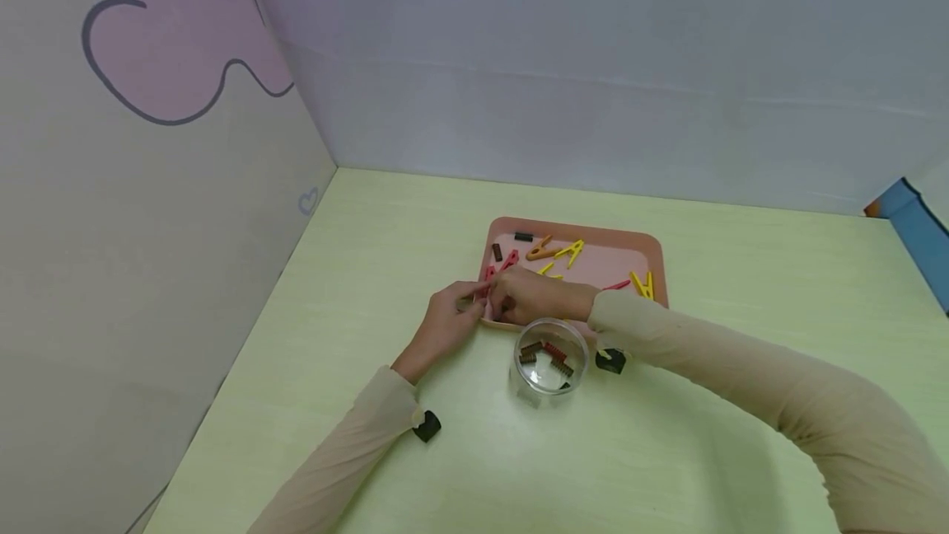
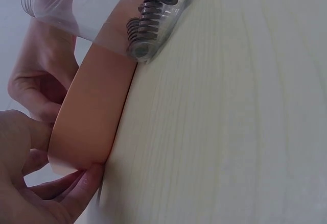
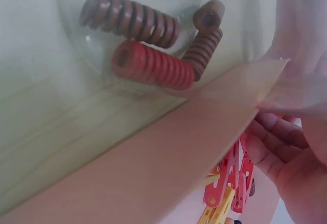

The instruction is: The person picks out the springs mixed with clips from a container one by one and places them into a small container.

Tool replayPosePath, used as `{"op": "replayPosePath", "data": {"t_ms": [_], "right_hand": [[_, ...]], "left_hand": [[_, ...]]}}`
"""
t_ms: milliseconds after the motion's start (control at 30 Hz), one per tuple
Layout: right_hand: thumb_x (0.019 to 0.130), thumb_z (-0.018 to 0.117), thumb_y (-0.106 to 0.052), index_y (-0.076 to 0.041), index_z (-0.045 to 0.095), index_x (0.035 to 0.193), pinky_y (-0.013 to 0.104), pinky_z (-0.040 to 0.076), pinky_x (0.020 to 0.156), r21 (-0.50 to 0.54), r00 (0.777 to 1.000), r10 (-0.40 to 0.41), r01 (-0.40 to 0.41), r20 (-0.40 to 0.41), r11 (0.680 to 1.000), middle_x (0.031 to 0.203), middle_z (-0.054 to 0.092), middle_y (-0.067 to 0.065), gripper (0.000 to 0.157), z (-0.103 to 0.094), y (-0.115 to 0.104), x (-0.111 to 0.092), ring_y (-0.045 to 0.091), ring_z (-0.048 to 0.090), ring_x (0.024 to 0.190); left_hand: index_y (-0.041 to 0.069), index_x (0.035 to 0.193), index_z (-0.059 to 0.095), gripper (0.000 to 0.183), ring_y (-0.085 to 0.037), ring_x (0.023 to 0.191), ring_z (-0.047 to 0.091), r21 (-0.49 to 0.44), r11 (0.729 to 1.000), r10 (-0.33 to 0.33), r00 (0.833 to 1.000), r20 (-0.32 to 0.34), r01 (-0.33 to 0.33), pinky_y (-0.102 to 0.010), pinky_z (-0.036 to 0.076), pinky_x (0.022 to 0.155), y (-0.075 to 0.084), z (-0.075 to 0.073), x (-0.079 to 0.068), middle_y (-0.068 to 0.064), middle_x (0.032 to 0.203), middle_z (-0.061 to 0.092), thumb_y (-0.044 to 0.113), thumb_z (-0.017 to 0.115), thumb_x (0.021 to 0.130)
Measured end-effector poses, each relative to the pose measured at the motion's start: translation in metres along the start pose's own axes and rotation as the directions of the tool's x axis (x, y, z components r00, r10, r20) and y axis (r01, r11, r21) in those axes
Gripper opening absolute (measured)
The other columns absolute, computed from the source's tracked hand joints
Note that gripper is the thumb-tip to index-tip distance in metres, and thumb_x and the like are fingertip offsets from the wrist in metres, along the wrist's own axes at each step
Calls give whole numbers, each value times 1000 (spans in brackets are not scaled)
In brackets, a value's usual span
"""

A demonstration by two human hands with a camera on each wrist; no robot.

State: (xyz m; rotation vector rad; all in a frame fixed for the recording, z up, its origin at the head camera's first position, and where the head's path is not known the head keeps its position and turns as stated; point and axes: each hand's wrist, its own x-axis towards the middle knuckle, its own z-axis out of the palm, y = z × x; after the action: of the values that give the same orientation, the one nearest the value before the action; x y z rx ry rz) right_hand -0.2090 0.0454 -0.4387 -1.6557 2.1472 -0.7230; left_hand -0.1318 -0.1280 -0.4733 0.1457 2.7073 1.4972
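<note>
Two bare hands meet at one corner of a salmon-pink tray point(image 2: 94, 106), the left hand point(image 1: 445, 324) gripping the corner wall with digits on both sides of the rim, the right hand point(image 1: 537, 293) reaching inside with bent fingers; whether it holds anything cannot be told. Lying beneath the right hand and spreading beyond it, the tray looks light, stiff and smooth, apt to slide if nudged, and best held by its upright wall. Red clips point(image 3: 220, 180) close to the right hand appear to be light, hard plastic with flat, slotted arms, easiest to take by the handle ends; an orange clip point(image 1: 539, 252) and a yellow clip point(image 1: 574, 249) lie farther out, splayed into V shapes, near a dark spring point(image 1: 523, 237). Right of the left hand and on the person's side of the right, a clear, round jar point(image 1: 544, 370) with a ridged neck stands beside the tray, probably safest taken around its smooth sides. Inside it, a red spring point(image 3: 153, 65) and a brown spring point(image 3: 130, 19), thickly coiled cylinders, look firm and prone to roll. Pale and faintly grained, the table point(image 1: 415, 237) runs beneath.
</note>
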Motion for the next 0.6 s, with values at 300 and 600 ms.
{"op": "replayPosePath", "data": {"t_ms": [300,600], "right_hand": [[72,62,11,-7,70,66,24,47,66,3,999,43,-43,3,999,73,64,0,20,-1,1,0,12,54,75],[74,66,9,-4,71,78,21,42,58,-28,995,102,-102,7,994,75,64,4,15,-1,-1,-1,12,51,65]], "left_hand": [[12,124,64,33,-16,106,55,-2,1000,5,1000,3,-5,-34,48,83,0,0,1,-5,120,61,10,58,92],[14,123,65,32,-16,108,56,-4,1000,-11,1000,19,11,-34,50,84,0,1,1,-4,119,61,11,58,92]]}}
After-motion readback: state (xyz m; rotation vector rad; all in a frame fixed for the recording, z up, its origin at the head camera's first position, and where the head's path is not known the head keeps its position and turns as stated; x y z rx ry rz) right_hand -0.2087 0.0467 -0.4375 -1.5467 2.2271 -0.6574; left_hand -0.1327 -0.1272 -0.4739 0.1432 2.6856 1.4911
